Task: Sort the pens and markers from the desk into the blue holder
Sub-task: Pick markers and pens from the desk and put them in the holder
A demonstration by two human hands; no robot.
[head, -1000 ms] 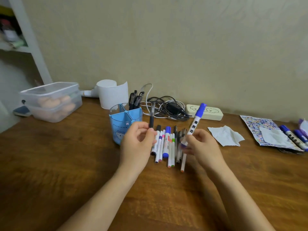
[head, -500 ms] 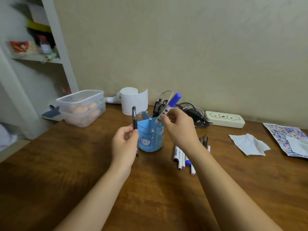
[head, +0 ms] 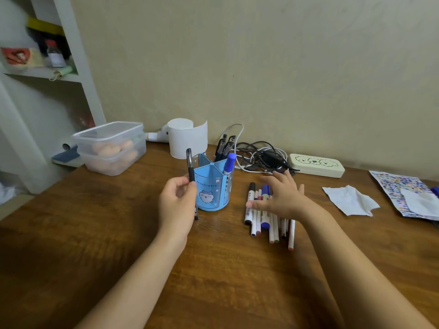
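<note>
The blue holder [head: 210,194], split into compartments, stands mid-desk. Several dark pens [head: 224,146] stick out of its back compartment, and a blue-capped marker [head: 229,162] stands in the right one. My left hand [head: 178,203] sits just left of the holder and grips a black pen [head: 191,176] upright. My right hand [head: 282,195] hovers with fingers spread over a row of pens and markers [head: 263,219] lying on the desk to the holder's right; it holds nothing.
A clear lidded container [head: 111,148] sits at the back left, with a white paper roll [head: 186,137] behind the holder. Tangled cables [head: 261,155] and a cream case [head: 316,165] line the wall. A crumpled tissue [head: 349,200] and colourful sheet [head: 403,193] lie right.
My right hand has let go of the blue-capped marker, which now stands in the holder, and has moved right over the row on the desk. The left hand still holds the black pen.
</note>
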